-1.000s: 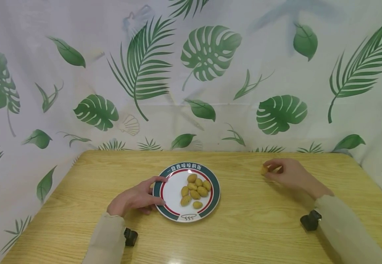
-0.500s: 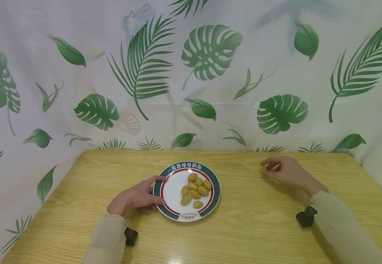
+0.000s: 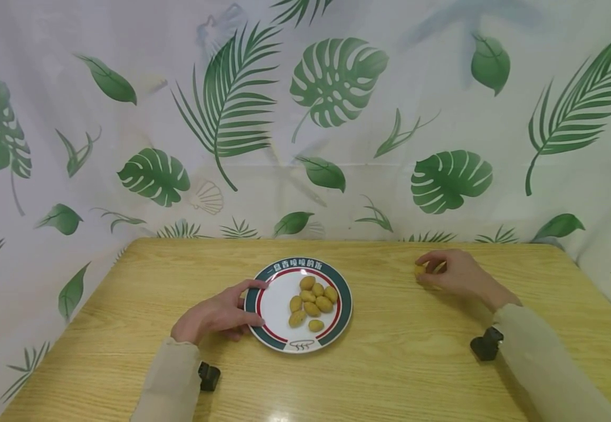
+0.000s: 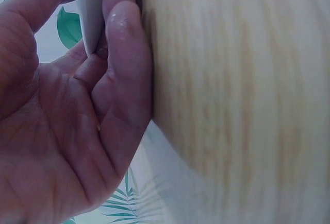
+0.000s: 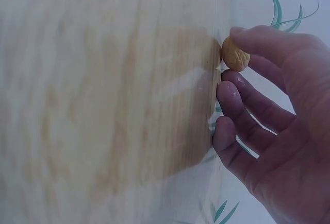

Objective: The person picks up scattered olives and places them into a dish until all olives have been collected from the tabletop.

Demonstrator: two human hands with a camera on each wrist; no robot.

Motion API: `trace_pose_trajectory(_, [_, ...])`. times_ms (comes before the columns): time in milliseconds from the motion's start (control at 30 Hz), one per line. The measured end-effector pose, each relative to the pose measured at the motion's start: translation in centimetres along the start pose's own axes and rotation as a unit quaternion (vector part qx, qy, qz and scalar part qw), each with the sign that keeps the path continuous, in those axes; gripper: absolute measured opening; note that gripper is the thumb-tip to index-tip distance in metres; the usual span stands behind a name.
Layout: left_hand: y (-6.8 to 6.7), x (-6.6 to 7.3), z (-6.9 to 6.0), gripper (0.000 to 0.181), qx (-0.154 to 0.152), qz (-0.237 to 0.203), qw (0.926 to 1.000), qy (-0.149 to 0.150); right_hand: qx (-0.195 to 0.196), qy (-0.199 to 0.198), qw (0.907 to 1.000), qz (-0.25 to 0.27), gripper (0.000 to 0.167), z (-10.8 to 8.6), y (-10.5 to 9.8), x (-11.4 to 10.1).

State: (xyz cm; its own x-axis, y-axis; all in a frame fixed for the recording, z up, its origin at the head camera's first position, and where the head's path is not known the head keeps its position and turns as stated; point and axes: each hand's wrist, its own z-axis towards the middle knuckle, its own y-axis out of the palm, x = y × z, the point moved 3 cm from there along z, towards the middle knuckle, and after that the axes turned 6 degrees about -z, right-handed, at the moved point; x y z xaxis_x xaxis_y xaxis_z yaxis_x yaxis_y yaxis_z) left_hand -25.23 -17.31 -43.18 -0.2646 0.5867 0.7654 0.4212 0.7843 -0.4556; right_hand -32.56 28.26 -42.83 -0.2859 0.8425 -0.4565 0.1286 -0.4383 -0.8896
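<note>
My left hand (image 3: pixel 220 316) grips the left rim of a round white plate (image 3: pixel 274 308) with a dark green border and red ring. In the left wrist view the plate (image 4: pixel 93 7) stands between the thumb and the curled fingers. Several small yellow-brown oval fruits (image 3: pixel 311 309) lie on the plate, mostly on its right half. To the right, my right hand (image 3: pixel 458 275) pinches one similar wrinkled oval fruit (image 5: pixel 236 55) between thumb and finger. That fruit is low at the tabletop and seems to touch it; the other fingertips are down at the wood too.
Both hands work over a light wooden table (image 3: pixel 384 363). Behind its far edge hangs a white curtain (image 3: pixel 369 176) printed with green leaves. A small black camera (image 3: pixel 209 376) sits at the left wrist and another black camera (image 3: pixel 486 344) at the right.
My right hand and forearm have shifted slightly to the left with the fruit still pinched. The left hand and the plate have stayed in place.
</note>
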Motion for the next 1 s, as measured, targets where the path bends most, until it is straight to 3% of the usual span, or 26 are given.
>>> trace_pose_trajectory(1000, [-0.05, 0.00, 0.08, 0.067, -0.011, -0.011, 0.9999, 0.007, 0.011, -0.010, 0.9999, 0.007, 0.033, -0.51, -0.02, -0.22])
